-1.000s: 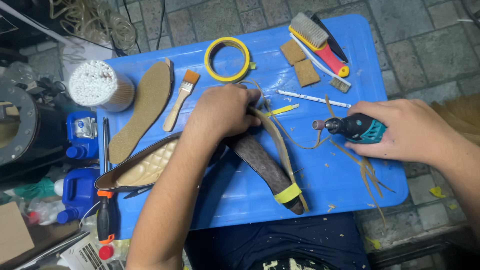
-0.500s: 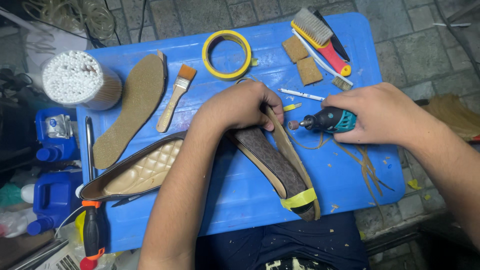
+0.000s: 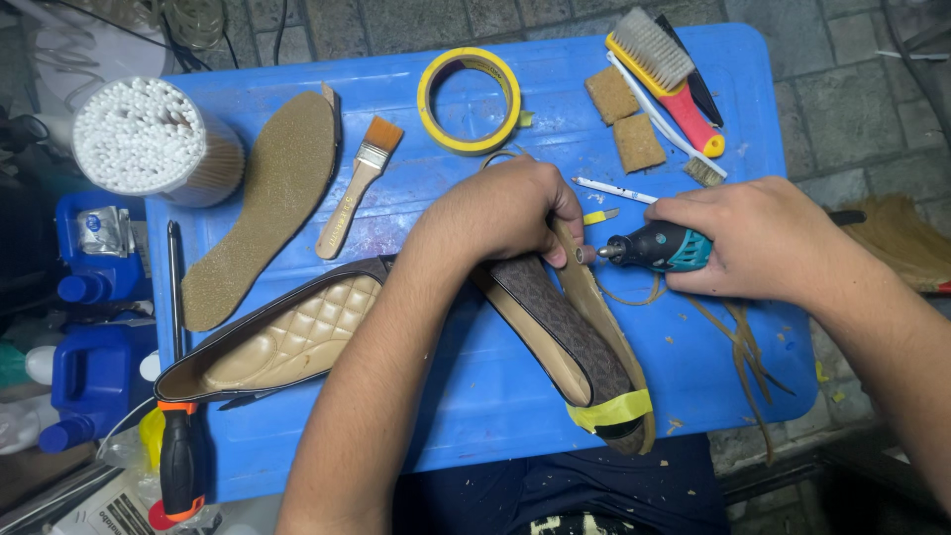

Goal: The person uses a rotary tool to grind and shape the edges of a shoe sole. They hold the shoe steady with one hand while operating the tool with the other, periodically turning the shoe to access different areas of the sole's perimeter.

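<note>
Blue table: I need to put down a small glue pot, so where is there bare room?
The blue table is bare between the quilted shoe and the taped shoe, toward the near edge. A smaller patch lies between tape roll and sanding blocks. Around both hands and the rotary tool it is crowded.

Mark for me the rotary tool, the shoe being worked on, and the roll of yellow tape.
rotary tool (image 3: pixel 656 246), head view, on its teal and black body ahead of the right hand.
shoe (image 3: pixel 565 322), head view, on its dark patterned side.
roll of yellow tape (image 3: pixel 428 99), head view, on its left rim.
</note>
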